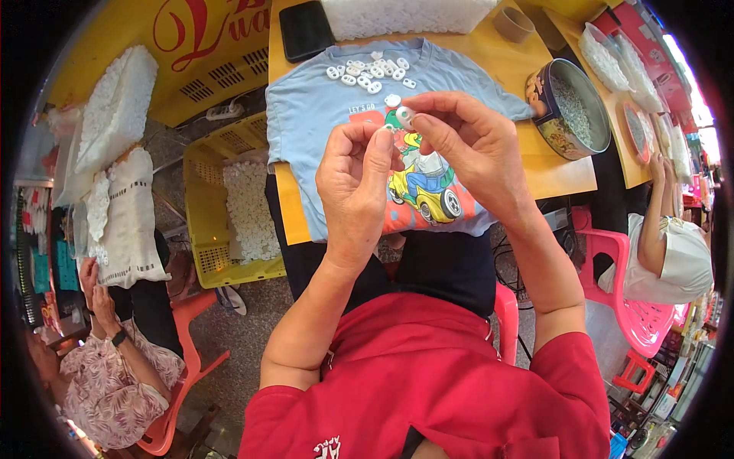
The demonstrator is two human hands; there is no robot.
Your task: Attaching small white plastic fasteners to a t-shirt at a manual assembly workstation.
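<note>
My right hand (483, 157) is closed in a pinch on a small white oval plastic cord stopper (405, 116) with two holes. Close beside it, the thumb and fingers of my left hand (353, 183) are pressed together. Something small and pale shows at those fingertips, too little to name. Both hands are raised over a light blue T-shirt (306, 115) with a printed cartoon car, spread on the table. Another white piece (392, 100) lies just beyond the right fingertips. Farther up the shirt is a loose group of similar white cord stoppers (367, 75).
A round tin (544, 130) of small metal parts stands at the right of the yellow table (562, 180). A white heap (405, 19), a dark tray (306, 30) and a tape roll (514, 25) lie at the back. On the left floor sits a yellow crate (206, 229). Co-workers sit both sides.
</note>
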